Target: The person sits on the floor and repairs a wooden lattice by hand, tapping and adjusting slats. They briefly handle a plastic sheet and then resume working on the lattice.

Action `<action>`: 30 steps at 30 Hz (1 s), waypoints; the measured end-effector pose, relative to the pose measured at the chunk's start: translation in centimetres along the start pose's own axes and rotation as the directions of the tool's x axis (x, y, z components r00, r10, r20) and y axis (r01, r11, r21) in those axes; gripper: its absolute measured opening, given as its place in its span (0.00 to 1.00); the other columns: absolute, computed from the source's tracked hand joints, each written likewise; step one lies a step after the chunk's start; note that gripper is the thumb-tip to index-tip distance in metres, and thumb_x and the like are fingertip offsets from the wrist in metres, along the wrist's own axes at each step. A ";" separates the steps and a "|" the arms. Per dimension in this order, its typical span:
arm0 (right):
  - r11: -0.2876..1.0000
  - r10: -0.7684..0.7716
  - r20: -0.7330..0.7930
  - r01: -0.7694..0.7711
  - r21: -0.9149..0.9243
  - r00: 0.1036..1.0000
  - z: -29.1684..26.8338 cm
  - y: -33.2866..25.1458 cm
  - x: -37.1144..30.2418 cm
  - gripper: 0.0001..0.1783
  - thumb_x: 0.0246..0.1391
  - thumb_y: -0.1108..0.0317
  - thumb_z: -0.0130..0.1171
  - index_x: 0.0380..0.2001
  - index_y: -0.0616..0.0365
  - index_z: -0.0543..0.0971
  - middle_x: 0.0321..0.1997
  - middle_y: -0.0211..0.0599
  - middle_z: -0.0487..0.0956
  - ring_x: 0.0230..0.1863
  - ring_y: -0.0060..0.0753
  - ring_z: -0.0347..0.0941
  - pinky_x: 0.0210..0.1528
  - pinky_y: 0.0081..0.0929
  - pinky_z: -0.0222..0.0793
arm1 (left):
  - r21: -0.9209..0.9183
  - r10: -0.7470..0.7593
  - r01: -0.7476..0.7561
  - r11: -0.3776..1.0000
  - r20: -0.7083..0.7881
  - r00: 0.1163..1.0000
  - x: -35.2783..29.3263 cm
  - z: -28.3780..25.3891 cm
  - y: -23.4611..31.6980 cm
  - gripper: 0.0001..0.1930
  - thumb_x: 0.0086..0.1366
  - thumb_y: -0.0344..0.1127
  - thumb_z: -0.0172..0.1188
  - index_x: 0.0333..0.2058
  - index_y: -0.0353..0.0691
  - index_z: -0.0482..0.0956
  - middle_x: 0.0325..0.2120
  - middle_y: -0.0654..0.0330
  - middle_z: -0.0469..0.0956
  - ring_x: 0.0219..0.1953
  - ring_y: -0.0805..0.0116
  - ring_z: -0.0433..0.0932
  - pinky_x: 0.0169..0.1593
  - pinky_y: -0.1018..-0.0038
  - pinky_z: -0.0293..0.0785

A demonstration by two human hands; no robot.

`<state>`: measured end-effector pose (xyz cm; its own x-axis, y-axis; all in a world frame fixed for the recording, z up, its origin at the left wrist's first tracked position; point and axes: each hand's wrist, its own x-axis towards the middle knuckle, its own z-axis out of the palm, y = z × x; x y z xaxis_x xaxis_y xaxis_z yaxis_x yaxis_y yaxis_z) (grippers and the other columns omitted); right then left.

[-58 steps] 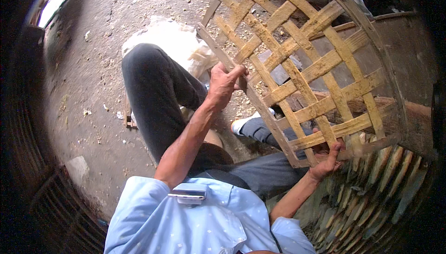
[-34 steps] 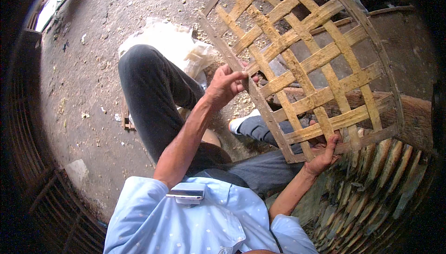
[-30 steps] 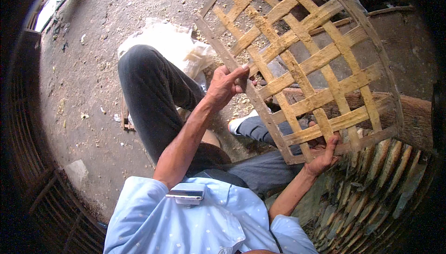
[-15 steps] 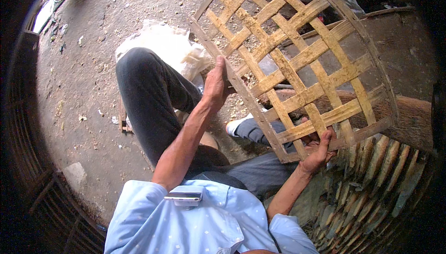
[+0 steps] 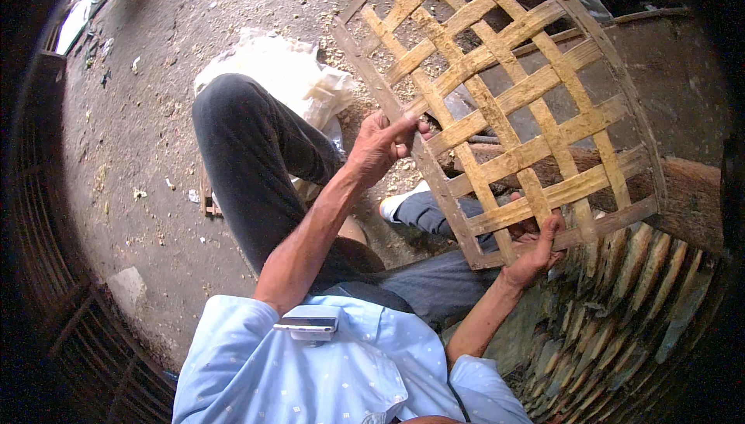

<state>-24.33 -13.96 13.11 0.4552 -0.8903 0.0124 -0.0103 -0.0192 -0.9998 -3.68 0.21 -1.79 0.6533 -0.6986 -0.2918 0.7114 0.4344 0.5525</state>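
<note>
A wooden-framed panel of woven bamboo strips [image 5: 518,96] is held up in front of me, tilted, with wide diamond gaps in its lattice. At its left rail my left hand [image 5: 382,143] is closed, one finger reaching across the wood to the end of a strip and other fingertips partly hidden by the rail. Lower down, my right hand [image 5: 534,255] grips the bottom rail, its thumb in front and its fingers behind, seen through the gaps.
Stacked similar slatted panels [image 5: 621,308] stand close by my right arm. A thick log [image 5: 689,200] lies beyond them. White sheeting [image 5: 268,75] is on the crumb-strewn floor past my raised left knee [image 5: 240,114]. Dark latticework [image 5: 46,269] borders the far left.
My left hand has changed its hold on the left rail, a finger now lying across it onto the weave. The panel's upper part has swung slightly right; my right hand keeps its place.
</note>
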 end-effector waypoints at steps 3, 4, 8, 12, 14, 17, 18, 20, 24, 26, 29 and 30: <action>0.994 -0.002 -0.015 0.003 0.108 1.000 0.2 0.5 0.0 0.28 0.67 0.56 0.54 0.57 0.72 0.69 0.47 0.62 0.80 0.43 0.46 0.84 0.39 0.39 0.85 | -0.085 -0.037 0.031 0.996 -0.068 0.997 0.2 0.0 -0.1 0.21 0.72 0.46 0.58 0.48 0.32 0.68 0.37 0.51 0.79 0.37 0.63 0.85 0.37 0.70 0.88; 0.997 0.012 -0.013 -0.011 0.073 1.000 0.3 0.3 -0.1 0.28 0.67 0.56 0.54 0.57 0.72 0.68 0.47 0.62 0.80 0.43 0.47 0.84 0.39 0.40 0.85 | -0.112 -0.041 0.029 0.993 -0.103 0.994 0.3 0.0 0.1 0.20 0.72 0.46 0.58 0.47 0.33 0.69 0.36 0.52 0.79 0.36 0.63 0.85 0.37 0.69 0.89; 0.999 0.029 0.026 -0.029 -0.022 0.999 -0.6 0.4 -0.1 0.29 0.67 0.56 0.54 0.59 0.72 0.67 0.47 0.63 0.79 0.42 0.49 0.83 0.39 0.42 0.85 | -0.116 0.054 -0.072 0.991 -0.155 0.986 -0.1 1.6 0.7 0.18 0.71 0.45 0.60 0.45 0.33 0.71 0.30 0.59 0.76 0.31 0.66 0.84 0.38 0.70 0.88; 0.997 0.071 -0.002 -0.071 0.033 0.998 -0.6 0.5 0.1 0.30 0.67 0.56 0.53 0.60 0.71 0.66 0.49 0.63 0.79 0.43 0.51 0.83 0.41 0.42 0.85 | -0.090 -0.052 0.029 0.996 -0.261 0.964 0.0 0.5 1.2 0.21 0.70 0.47 0.61 0.47 0.33 0.73 0.35 0.56 0.80 0.35 0.68 0.84 0.35 0.75 0.85; 0.999 0.027 -0.012 -0.026 0.032 1.000 -0.4 0.5 -0.1 0.30 0.68 0.55 0.53 0.60 0.71 0.66 0.49 0.63 0.79 0.43 0.51 0.83 0.41 0.42 0.85 | -0.196 -0.103 0.053 0.979 -0.253 0.962 -0.8 2.3 2.1 0.21 0.69 0.45 0.62 0.48 0.31 0.74 0.36 0.55 0.82 0.38 0.70 0.84 0.34 0.75 0.85; 1.000 -0.024 -0.022 0.024 0.014 0.999 0.9 0.0 -0.4 0.29 0.68 0.55 0.52 0.60 0.71 0.66 0.49 0.63 0.79 0.43 0.51 0.83 0.41 0.42 0.85 | 0.167 -0.063 0.059 0.984 0.022 0.998 -0.4 0.3 0.0 0.19 0.67 0.42 0.64 0.48 0.34 0.75 0.37 0.57 0.82 0.38 0.69 0.84 0.34 0.73 0.84; 0.999 -0.039 -0.036 0.039 -0.002 0.999 0.9 -0.1 -0.4 0.29 0.68 0.55 0.52 0.59 0.71 0.66 0.49 0.64 0.79 0.43 0.51 0.83 0.40 0.42 0.85 | 0.040 -0.104 0.105 0.994 -0.017 0.994 -1.2 2.4 0.6 0.14 0.65 0.39 0.64 0.43 0.35 0.78 0.34 0.59 0.81 0.34 0.72 0.83 0.31 0.74 0.82; 0.999 0.008 -0.059 -0.005 0.039 0.998 0.4 0.2 -0.2 0.29 0.68 0.56 0.53 0.58 0.72 0.67 0.48 0.64 0.79 0.43 0.51 0.83 0.39 0.42 0.85 | 0.103 -0.140 0.141 0.985 -0.008 0.990 -1.0 1.6 0.0 0.11 0.65 0.38 0.64 0.38 0.36 0.79 0.31 0.61 0.81 0.30 0.73 0.81 0.29 0.75 0.80; 0.997 -0.027 0.011 0.026 0.068 1.000 1.5 0.2 -0.9 0.26 0.68 0.57 0.52 0.55 0.73 0.69 0.46 0.63 0.80 0.42 0.49 0.84 0.37 0.38 0.85 | 0.247 -0.147 0.210 0.946 -0.253 0.956 -1.0 1.6 0.2 0.09 0.64 0.37 0.64 0.33 0.36 0.81 0.25 0.63 0.78 0.25 0.75 0.76 0.27 0.76 0.77; 0.998 -0.060 0.039 0.061 -0.022 0.997 1.4 0.5 -0.8 0.26 0.68 0.57 0.51 0.54 0.73 0.70 0.44 0.63 0.81 0.40 0.47 0.84 0.37 0.36 0.85 | 0.146 -0.012 0.057 0.988 -0.295 0.955 -0.8 1.5 -1.1 0.12 0.63 0.33 0.65 0.41 0.32 0.79 0.30 0.59 0.79 0.30 0.71 0.80 0.32 0.74 0.80; 0.998 -0.048 0.035 0.049 -0.026 0.998 1.0 0.4 -0.6 0.25 0.65 0.60 0.56 0.54 0.74 0.71 0.48 0.65 0.79 0.42 0.55 0.83 0.40 0.45 0.84 | -0.111 0.095 -0.123 0.986 -0.233 0.968 -0.5 1.8 -0.3 0.17 0.63 0.30 0.64 0.48 0.29 0.74 0.38 0.53 0.79 0.37 0.64 0.84 0.40 0.71 0.84; 0.999 -0.036 0.028 0.035 0.020 0.999 1.1 0.3 -0.6 0.25 0.65 0.60 0.55 0.54 0.74 0.70 0.48 0.65 0.79 0.42 0.56 0.83 0.40 0.46 0.84 | -0.250 0.078 -0.111 0.962 -0.137 0.987 -0.3 1.0 0.1 0.20 0.64 0.29 0.62 0.52 0.28 0.70 0.42 0.48 0.78 0.43 0.59 0.85 0.43 0.70 0.86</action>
<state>-23.60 -12.92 12.80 0.4800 -0.8760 0.0475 0.0238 -0.0411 -0.9989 -4.05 -0.11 -0.90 0.7364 -0.5777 -0.3522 0.6765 0.6378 0.3683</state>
